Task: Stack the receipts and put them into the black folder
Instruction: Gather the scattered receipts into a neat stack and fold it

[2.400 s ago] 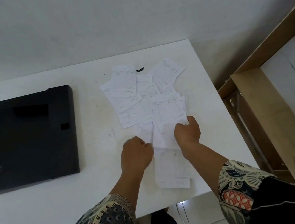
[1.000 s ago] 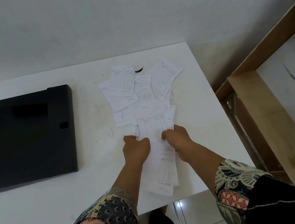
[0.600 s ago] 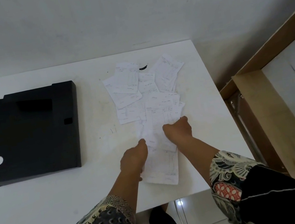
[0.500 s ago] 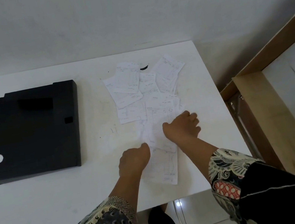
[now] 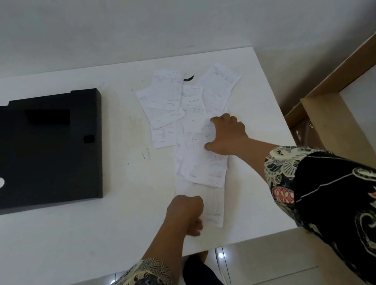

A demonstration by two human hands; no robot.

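Several white receipts (image 5: 175, 104) lie overlapping in a loose spread on the right half of the white table (image 5: 72, 233). A partly gathered pile of receipts (image 5: 200, 162) runs from the spread toward the near edge. My right hand (image 5: 227, 135) rests flat on the upper part of that pile, fingers spread over the paper. My left hand (image 5: 187, 214) pinches the left edge of the lowest receipt (image 5: 214, 205) near the table's front edge. The black folder (image 5: 28, 155) lies flat on the left of the table, apart from both hands.
A small black object (image 5: 188, 78) peeks out behind the far receipts. A wooden frame (image 5: 329, 122) stands right of the table, close to its edge. The wall (image 5: 158, 9) runs behind the table. Tiled floor (image 5: 266, 266) shows below the near edge.
My right hand has reached farther up the pile toward the scattered receipts and flattened on them. My left hand has slid back toward the near edge, still holding the lowest receipt.
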